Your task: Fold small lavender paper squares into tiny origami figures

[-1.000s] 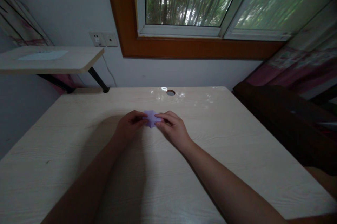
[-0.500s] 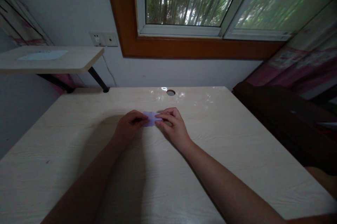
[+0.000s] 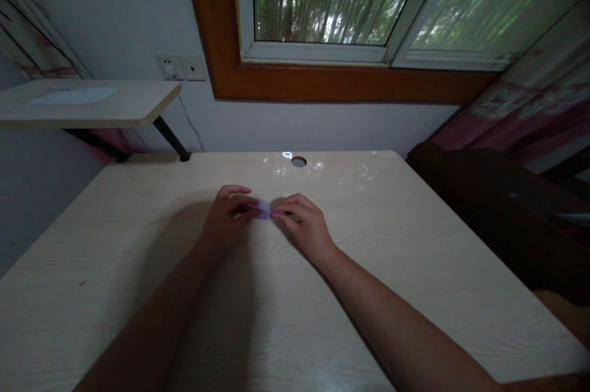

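A small piece of folded purple paper (image 3: 264,209) lies between my two hands on the pale wooden table (image 3: 138,269), a little beyond its middle. My left hand (image 3: 225,220) pinches the paper's left side with thumb and fingers curled. My right hand (image 3: 302,226) pinches its right side, fingers bent over it. Most of the paper is hidden by my fingertips; only a narrow strip shows.
A round cable hole (image 3: 298,161) sits near the table's far edge. A raised side shelf (image 3: 92,103) on black legs stands at the back left. Wall sockets (image 3: 180,67) and a window (image 3: 332,5) are behind. Dark furniture (image 3: 498,207) borders the right side.
The paper has been folded smaller and shows less between my fingers. My left fingers have lifted and moved in over it; both hands stay in the same spot.
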A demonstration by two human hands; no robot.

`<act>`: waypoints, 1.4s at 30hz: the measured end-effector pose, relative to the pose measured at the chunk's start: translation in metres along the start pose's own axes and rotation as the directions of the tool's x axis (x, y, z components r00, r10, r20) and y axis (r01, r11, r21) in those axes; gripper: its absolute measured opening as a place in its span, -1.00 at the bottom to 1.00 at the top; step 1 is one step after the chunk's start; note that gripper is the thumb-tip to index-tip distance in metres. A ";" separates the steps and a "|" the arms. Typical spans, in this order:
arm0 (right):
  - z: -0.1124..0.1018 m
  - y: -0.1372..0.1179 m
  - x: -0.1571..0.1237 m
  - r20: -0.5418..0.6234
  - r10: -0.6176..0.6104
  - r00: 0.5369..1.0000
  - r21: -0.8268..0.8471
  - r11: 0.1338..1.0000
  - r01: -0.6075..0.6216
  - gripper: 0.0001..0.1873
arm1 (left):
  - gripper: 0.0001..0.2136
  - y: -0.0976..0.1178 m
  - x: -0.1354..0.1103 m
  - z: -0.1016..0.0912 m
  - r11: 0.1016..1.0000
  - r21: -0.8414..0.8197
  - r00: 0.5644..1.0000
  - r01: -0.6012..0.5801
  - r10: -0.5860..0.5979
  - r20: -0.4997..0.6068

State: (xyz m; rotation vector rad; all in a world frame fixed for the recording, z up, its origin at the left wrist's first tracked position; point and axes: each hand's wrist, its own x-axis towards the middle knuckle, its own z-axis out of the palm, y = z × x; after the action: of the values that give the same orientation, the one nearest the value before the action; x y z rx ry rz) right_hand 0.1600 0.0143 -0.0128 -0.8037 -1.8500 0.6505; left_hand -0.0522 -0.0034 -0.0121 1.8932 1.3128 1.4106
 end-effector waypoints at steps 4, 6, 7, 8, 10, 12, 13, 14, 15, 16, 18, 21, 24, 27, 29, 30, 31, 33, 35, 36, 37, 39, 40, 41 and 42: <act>0.000 0.001 0.000 0.010 0.001 1.000 -0.008 1.000 -0.001 -0.87 | -0.92 0.001 -0.002 -0.001 0.985 0.131 0.993 -0.116 0.116 0.003; 0.000 0.001 0.000 0.012 0.005 1.000 -0.025 1.000 -0.004 -0.87 | -0.92 0.001 -0.002 -0.001 0.966 0.189 0.984 -0.175 0.173 0.029; 0.000 0.001 0.000 0.014 0.004 1.000 -0.034 0.999 -0.004 -0.87 | -0.92 0.001 -0.002 -0.001 0.957 0.211 0.980 -0.199 0.194 0.044; 0.000 0.001 -0.001 0.017 0.000 1.000 -0.043 0.999 0.000 -0.86 | -0.91 0.000 -0.002 -0.001 0.949 0.228 0.976 -0.216 0.208 0.060; 0.000 0.001 -0.001 0.023 -0.017 1.000 -0.061 0.998 0.019 -0.86 | -0.89 -0.001 -0.002 -0.001 0.943 0.244 0.973 -0.228 0.209 0.101; 0.000 0.000 -0.001 0.029 -0.039 0.999 -0.078 0.996 0.041 -0.85 | -0.89 -0.001 -0.003 -0.001 0.945 0.242 0.972 -0.222 0.195 0.131; 0.000 0.000 -0.001 0.032 -0.046 0.998 -0.086 0.995 0.049 -0.85 | -0.89 -0.001 -0.003 -0.001 0.946 0.240 0.972 -0.217 0.188 0.138; 0.000 -0.001 -0.001 0.036 -0.051 0.998 -0.095 0.994 0.054 -0.85 | -0.89 -0.001 -0.003 0.000 0.947 0.239 0.973 -0.215 0.185 0.139; 0.000 -0.001 -0.001 0.042 -0.055 0.998 -0.102 0.993 0.059 -0.85 | -0.89 -0.001 -0.003 0.000 0.947 0.237 0.973 -0.215 0.186 0.139; 0.000 -0.002 -0.001 0.047 -0.058 0.997 -0.107 0.992 0.063 -0.85 | -0.89 0.000 -0.004 -0.001 0.947 0.237 0.973 -0.215 0.186 0.140; 0.000 -0.002 -0.001 0.051 -0.057 0.997 -0.110 0.992 0.063 -0.85 | -0.88 0.001 -0.004 -0.001 0.948 0.236 0.972 -0.212 0.180 0.151; 0.000 -0.002 -0.001 0.038 -0.046 0.998 -0.099 0.994 0.049 -0.86 | -0.89 0.003 -0.004 -0.001 0.952 0.233 0.973 -0.201 0.165 0.164; 0.001 -0.002 -0.001 0.028 -0.042 0.999 -0.093 0.995 0.044 -0.87 | -0.89 0.002 -0.005 -0.001 0.952 0.237 0.975 -0.191 0.157 0.157; 0.000 -0.001 -0.001 0.017 -0.040 0.999 -0.097 0.994 0.042 -0.87 | -0.89 0.002 -0.004 -0.001 0.952 0.244 0.978 -0.184 0.152 0.143; 0.000 -0.001 -0.002 0.014 -0.042 0.999 -0.097 0.994 0.043 -0.86 | -0.88 0.001 -0.004 -0.001 0.957 0.229 0.980 -0.178 0.151 0.130; 0.000 0.000 -0.002 0.017 -0.042 0.999 -0.092 0.995 0.044 -0.86 | -0.88 0.001 -0.004 -0.001 0.960 0.219 0.981 -0.175 0.151 0.120; 0.001 0.001 -0.002 0.020 -0.039 0.999 -0.082 0.996 0.040 -0.87 | -0.88 0.001 -0.004 -0.001 0.963 0.209 0.982 -0.172 0.152 0.109; 0.002 0.002 -0.002 0.022 -0.017 1.000 -0.042 0.999 0.018 -0.89 | -0.89 0.001 -0.003 -0.001 0.968 0.191 0.985 -0.164 0.150 0.087; 0.003 0.003 -0.002 0.028 0.018 0.999 0.005 1.000 -0.018 -0.90 | -0.90 0.002 -0.003 -0.001 0.973 0.174 0.987 -0.152 0.139 0.081; 0.003 0.003 -0.002 0.034 0.033 0.999 0.024 0.999 -0.034 -0.91 | -0.90 0.003 -0.003 -0.002 0.976 0.164 0.988 -0.144 0.132 0.083; 0.003 0.003 -0.001 0.043 0.043 0.998 0.038 0.998 -0.044 -0.91 | -0.90 0.003 -0.003 -0.002 0.978 0.155 0.988 -0.137 0.125 0.087; 0.003 0.002 -0.001 0.061 0.048 0.997 0.048 0.998 -0.051 -0.91 | -0.90 0.005 -0.003 -0.002 0.981 0.143 0.988 -0.128 0.114 0.103; 0.003 0.002 -0.001 0.065 0.047 0.997 0.049 0.998 -0.050 -0.91 | -0.90 0.005 -0.003 -0.002 0.982 0.138 0.988 -0.127 0.112 0.109; 0.002 0.001 -0.001 0.068 0.045 0.997 0.046 0.998 -0.049 -0.90 | -0.91 0.006 -0.002 -0.002 0.983 0.133 0.987 -0.126 0.111 0.113; 0.002 0.000 -0.001 0.072 0.045 0.996 0.040 0.998 -0.048 -0.90 | -0.91 0.006 -0.002 -0.001 0.984 0.130 0.987 -0.124 0.109 0.118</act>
State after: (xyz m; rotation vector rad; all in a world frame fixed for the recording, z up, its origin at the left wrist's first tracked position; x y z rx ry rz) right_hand 0.1584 0.0139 -0.0140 -0.8074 -1.8800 0.7530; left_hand -0.0509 -0.0086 -0.0077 2.1372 1.2938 1.2791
